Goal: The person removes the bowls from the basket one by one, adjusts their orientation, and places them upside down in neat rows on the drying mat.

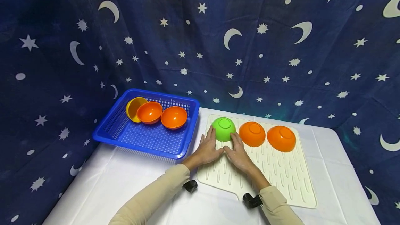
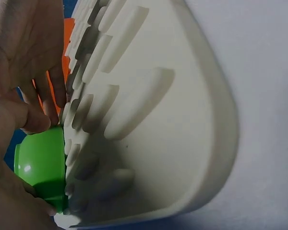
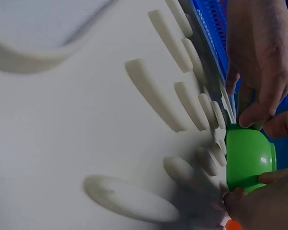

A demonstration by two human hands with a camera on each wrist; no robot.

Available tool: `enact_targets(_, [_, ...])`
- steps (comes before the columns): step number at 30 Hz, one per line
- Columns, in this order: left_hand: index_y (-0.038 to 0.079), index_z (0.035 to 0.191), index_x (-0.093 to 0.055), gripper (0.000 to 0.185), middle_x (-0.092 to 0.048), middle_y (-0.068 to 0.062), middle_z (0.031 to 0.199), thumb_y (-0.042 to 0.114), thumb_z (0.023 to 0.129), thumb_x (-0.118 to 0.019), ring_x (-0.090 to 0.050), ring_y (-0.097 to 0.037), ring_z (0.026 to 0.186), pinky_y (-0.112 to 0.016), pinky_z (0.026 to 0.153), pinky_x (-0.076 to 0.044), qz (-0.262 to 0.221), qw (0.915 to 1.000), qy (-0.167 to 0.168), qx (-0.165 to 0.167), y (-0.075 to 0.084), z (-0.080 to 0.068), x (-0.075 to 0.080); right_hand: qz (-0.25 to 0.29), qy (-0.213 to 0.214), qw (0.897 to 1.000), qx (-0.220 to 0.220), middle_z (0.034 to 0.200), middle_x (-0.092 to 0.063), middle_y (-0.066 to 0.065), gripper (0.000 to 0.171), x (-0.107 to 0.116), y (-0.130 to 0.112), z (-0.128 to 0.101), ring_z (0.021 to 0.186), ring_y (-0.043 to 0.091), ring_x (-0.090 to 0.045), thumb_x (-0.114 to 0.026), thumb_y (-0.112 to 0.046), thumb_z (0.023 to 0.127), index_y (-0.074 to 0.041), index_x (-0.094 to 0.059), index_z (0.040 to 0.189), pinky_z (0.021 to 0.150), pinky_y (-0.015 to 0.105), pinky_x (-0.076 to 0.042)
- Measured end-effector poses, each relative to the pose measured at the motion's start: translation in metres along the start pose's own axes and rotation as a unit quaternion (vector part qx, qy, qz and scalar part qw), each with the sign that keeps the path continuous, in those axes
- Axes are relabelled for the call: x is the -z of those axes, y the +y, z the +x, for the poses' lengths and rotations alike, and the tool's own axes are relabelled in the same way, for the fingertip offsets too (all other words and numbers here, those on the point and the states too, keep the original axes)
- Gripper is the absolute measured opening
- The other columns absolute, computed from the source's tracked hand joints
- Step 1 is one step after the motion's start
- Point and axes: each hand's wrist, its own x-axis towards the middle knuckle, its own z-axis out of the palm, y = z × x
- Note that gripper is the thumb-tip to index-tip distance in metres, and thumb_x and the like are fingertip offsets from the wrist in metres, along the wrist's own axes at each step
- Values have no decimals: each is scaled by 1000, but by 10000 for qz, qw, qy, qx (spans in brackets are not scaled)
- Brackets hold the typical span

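Note:
A green bowl [image 1: 223, 129] lies upside down at the back left of the cream ridged mat [image 1: 250, 180], its rim down at the ridges. My left hand [image 1: 208, 150] holds its left side, with fingertips right at the rim. On the opposite side my right hand [image 1: 240, 155] holds the bowl in the same way. Both thumbs reach toward each other in front of it. In the right wrist view the green bowl [image 3: 249, 155] shows between the two hands. To its right, two orange bowls [image 1: 251, 134] [image 1: 282, 138] also rest bottom up on the mat.
Left of the mat stands a blue plastic basket [image 1: 140, 151]. Inside it are a yellow bowl [image 1: 132, 108] and two orange bowls [image 1: 150, 113] [image 1: 174, 117], openings facing up or tilted. White cloth [image 1: 125, 180] covers the table, and a dark star-and-moon curtain [image 1: 212, 44] hangs behind.

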Motion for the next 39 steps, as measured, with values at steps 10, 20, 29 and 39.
enact_targets(10, [-13, 155, -17, 93, -9, -28, 164, 31, 92, -69, -19, -32, 151, -62, 118, -9, 938, 9953, -239, -101, -1, 0, 1, -234, -205, 9995, 12, 165, -2, 27, 69, 8, 0, 1, 151, 43, -4, -54, -19, 101, 14, -23, 154, 118, 58, -10])
enact_targets(20, [-13, 156, -16, 96, -8, -29, 164, 36, 92, -68, -13, -36, 152, -60, 118, -10, 1314, 9912, -109, -116, 0, -9, -2, -440, 295, 9986, -84, 162, -28, 22, 66, 12, 11, -10, 150, 38, -20, -52, -23, 103, 1, -26, 159, 119, 55, -16])
enact_targets(29, [-15, 153, -25, 89, -25, -32, 159, 34, 92, -69, -22, -43, 148, -54, 118, -20, 1156, 9932, 89, -72, 25, -32, 7, -711, 560, 9959, 7, 158, -38, 19, 58, 21, 16, -36, 147, 37, -29, -54, -20, 102, -3, -37, 155, 117, 57, -21])
enact_targets(39, [-11, 151, -36, 78, -38, -25, 155, 31, 93, -66, -32, -38, 146, -50, 119, -23, 1301, 9881, 544, -617, 40, -53, 18, -1447, 607, 9866, 445, 153, -43, 20, 58, 27, 27, -64, 143, 38, -37, -57, -17, 100, 0, -40, 153, 114, 58, -28])
